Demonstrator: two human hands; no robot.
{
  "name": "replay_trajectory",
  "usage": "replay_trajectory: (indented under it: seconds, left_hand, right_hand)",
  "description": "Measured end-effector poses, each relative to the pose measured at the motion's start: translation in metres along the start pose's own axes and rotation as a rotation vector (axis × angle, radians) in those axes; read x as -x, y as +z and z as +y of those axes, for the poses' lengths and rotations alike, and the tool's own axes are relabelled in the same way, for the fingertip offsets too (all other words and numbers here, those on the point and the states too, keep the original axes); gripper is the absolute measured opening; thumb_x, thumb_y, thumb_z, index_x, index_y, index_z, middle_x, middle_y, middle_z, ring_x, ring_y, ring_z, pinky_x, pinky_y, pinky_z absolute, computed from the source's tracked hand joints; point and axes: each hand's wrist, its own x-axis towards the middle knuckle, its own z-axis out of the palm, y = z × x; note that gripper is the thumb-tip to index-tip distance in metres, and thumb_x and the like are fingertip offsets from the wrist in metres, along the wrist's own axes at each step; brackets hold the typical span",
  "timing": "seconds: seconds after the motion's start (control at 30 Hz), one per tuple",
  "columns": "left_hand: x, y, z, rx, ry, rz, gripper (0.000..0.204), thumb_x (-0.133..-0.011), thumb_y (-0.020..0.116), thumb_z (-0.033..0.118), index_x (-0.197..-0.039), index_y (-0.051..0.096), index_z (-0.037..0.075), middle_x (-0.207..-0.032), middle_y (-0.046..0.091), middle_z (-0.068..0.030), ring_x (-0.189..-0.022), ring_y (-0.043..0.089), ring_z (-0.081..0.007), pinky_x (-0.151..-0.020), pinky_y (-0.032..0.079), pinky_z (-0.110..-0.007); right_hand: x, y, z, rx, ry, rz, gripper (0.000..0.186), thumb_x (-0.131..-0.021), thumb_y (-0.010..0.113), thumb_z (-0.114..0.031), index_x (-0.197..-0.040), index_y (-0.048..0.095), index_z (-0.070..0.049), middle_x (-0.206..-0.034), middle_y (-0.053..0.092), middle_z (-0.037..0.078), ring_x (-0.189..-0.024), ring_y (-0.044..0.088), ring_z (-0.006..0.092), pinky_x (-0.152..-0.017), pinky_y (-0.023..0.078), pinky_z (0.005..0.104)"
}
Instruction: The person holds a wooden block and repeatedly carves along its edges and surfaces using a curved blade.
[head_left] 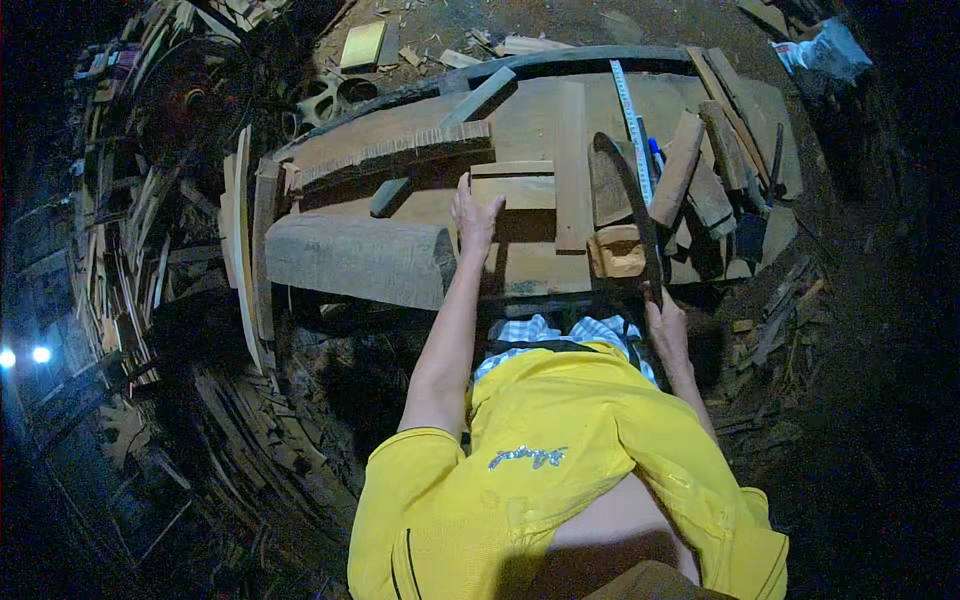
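My left hand [477, 214] is closed on the left end of a pale wooden block [515, 192], its thumb on the near side. The block is held above the worktable [527, 268], against a long flat board [571, 165] on its right. In my right hand [667, 324], at the table's near edge, is the handle of a machete. Its dark, slightly curved blade [637, 195] points away from me, over a brown wooden piece [612, 185]. Just left of the blade's lower part sits a small notched wooden block [616, 252].
A thick squared timber [360, 258] lies at the table's near left, with a rough-edged plank [395, 155] behind it. Right of the machete are a ruler [630, 115], a blue pen [655, 150] and several offcuts [680, 170]. Scrap strips [130, 290] heap up at left.
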Motion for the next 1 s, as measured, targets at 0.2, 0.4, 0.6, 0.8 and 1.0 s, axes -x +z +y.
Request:
replay_trajectory:
  seconds: [0.2,0.4,0.6,0.8,1.0]
  left_hand:
    - [-0.009,0.001,-0.015,0.112,-0.490,-0.376,0.074,-0.072,0.073,0.040,-0.127,0.041,0.002,-0.118,0.049,-0.0242,-0.104,0.048,-0.0408,-0.091,0.037,-0.043]
    - [-0.001,-0.010,0.023,0.284,-0.353,-0.121,0.055,-0.075,0.071,0.031,-0.111,0.045,-0.001,-0.106,0.054,-0.0216,-0.100,0.050,-0.0360,-0.088,0.040,-0.043]
    - [0.001,-0.043,0.073,0.512,-0.121,-0.036,0.049,-0.077,0.068,0.012,-0.117,0.042,0.003,-0.106,0.047,-0.0159,-0.102,0.047,-0.0290,-0.086,0.040,-0.038]
    - [0.004,-0.088,0.066,0.329,0.098,-0.072,0.062,-0.075,0.065,0.002,-0.128,0.034,0.007,-0.114,0.046,-0.0158,-0.110,0.046,-0.0291,-0.094,0.039,-0.037]
    - [0.004,-0.119,0.034,0.204,0.304,-0.108,0.070,-0.069,0.062,-0.005,-0.131,0.032,0.008,-0.114,0.043,-0.0181,-0.106,0.045,-0.0366,-0.092,0.038,-0.041]
  right_hand:
    - [-0.008,0.029,-0.012,0.095,0.069,-0.125,0.034,-0.091,0.047,-0.029,-0.112,0.055,-0.003,-0.089,0.062,0.025,-0.086,0.058,0.0425,-0.071,0.047,0.0457]
    - [-0.006,0.045,-0.019,-0.091,-0.009,-0.171,0.031,-0.093,0.046,-0.032,-0.105,0.059,-0.006,-0.076,0.061,0.014,-0.070,0.059,0.0244,-0.065,0.045,0.0349]
    - [-0.004,0.047,-0.020,-0.115,0.084,-0.202,0.033,-0.093,0.044,-0.034,-0.104,0.059,-0.006,-0.079,0.058,0.012,-0.073,0.055,0.0222,-0.066,0.043,0.0339]
    - [0.001,0.062,-0.025,-0.060,0.018,-0.250,0.035,-0.092,0.045,-0.035,-0.108,0.059,-0.007,-0.097,0.062,0.022,-0.093,0.059,0.0383,-0.077,0.046,0.0433]
    - [0.004,0.077,-0.051,0.043,-0.074,-0.203,0.025,-0.090,0.049,-0.023,-0.106,0.057,-0.005,-0.074,0.059,0.021,-0.068,0.060,0.0333,-0.063,0.046,0.0373]
